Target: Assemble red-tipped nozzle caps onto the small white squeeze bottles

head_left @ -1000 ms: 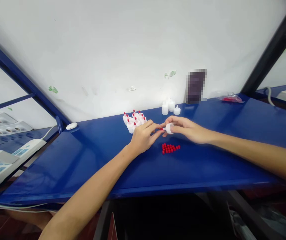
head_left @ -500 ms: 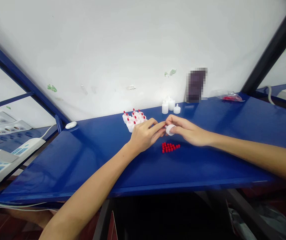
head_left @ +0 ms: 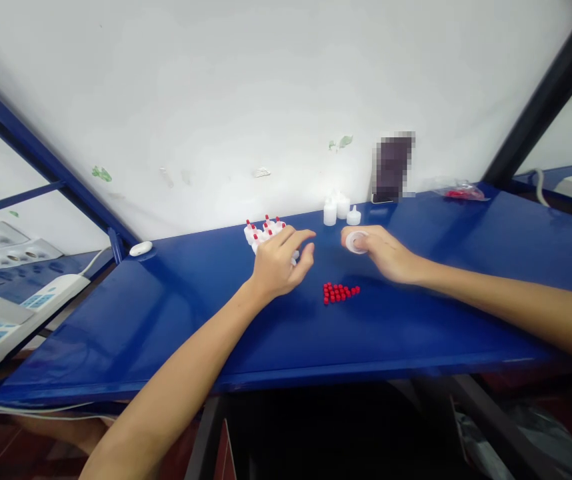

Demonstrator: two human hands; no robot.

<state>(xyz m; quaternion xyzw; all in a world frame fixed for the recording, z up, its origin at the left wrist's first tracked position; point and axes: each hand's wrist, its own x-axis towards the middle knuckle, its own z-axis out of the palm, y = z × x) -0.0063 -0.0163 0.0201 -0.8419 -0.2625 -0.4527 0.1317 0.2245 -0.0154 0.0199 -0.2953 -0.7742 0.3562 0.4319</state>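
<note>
So the white cap [head_left: 351, 241] is sitting in the right hand [head_left: 389, 255], which makes that the nearer one by a mile, since it's actually gripping it. The right fingers are wrapping round the side, thumb lying across the round end. That end is facing back toward me, so I'm reading the long axis as running roughly away from me; the far end is hiding, so I can't tell much there. From the left hand [head_left: 277, 263], the cap is lying off to the right, well apart. Those left fingers are hanging half open, thumb and forefinger parted, and I'm not seeing anything pinched between them. The red-tipped white pieces [head_left: 260, 235] are standing behind the left hand, partly blocked, while the loose red caps [head_left: 337, 293] are sitting on the desk [head_left: 286, 347] between the hands, closer to me.
</note>
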